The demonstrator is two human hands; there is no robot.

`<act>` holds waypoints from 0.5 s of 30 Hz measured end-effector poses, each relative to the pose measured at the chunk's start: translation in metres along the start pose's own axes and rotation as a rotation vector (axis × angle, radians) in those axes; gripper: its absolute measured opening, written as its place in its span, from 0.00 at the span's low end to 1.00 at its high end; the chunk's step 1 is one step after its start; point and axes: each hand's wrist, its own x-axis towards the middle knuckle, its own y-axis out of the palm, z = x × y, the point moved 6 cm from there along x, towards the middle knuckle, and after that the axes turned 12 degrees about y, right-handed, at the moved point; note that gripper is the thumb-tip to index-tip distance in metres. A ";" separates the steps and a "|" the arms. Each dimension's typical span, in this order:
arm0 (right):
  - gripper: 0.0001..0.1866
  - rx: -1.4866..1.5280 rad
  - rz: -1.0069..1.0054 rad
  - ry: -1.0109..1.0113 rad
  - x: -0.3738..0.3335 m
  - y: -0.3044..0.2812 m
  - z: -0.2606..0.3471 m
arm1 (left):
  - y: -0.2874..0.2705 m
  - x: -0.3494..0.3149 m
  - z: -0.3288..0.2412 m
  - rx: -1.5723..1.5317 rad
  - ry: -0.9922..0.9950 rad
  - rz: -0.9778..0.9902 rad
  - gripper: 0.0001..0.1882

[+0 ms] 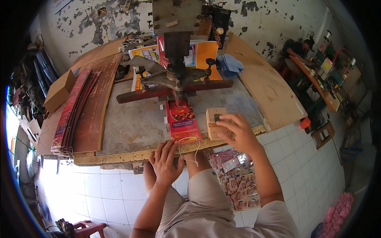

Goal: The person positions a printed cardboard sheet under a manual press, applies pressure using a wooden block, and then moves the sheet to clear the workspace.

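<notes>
My left hand (164,160) rests at the bench's front edge, fingers on the near end of a red printed packet (181,121) that lies under a press machine (176,75). A white string loop (190,148) hangs from the packet's near end beside my fingers. My right hand (238,131) lies on a small wooden box with a dark button (215,121), fingers spread over it, just right of the packet.
A stack of red printed strips (73,107) lies on the bench's left, with a cardboard box (59,90) beyond. Finished packets (238,182) are piled on the tiled floor by my right leg. Another person (295,49) sits at a far desk.
</notes>
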 end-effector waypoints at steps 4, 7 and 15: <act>0.22 -0.032 -0.025 0.027 -0.026 0.010 0.018 | 0.006 0.025 -0.022 -0.099 0.046 0.063 0.32; 0.22 -0.013 -0.045 0.053 -0.029 0.018 0.012 | 0.022 0.045 -0.034 -0.177 0.097 0.144 0.35; 0.23 0.094 -0.042 0.051 -0.025 0.017 -0.003 | 0.045 0.049 -0.050 -0.110 0.087 0.267 0.41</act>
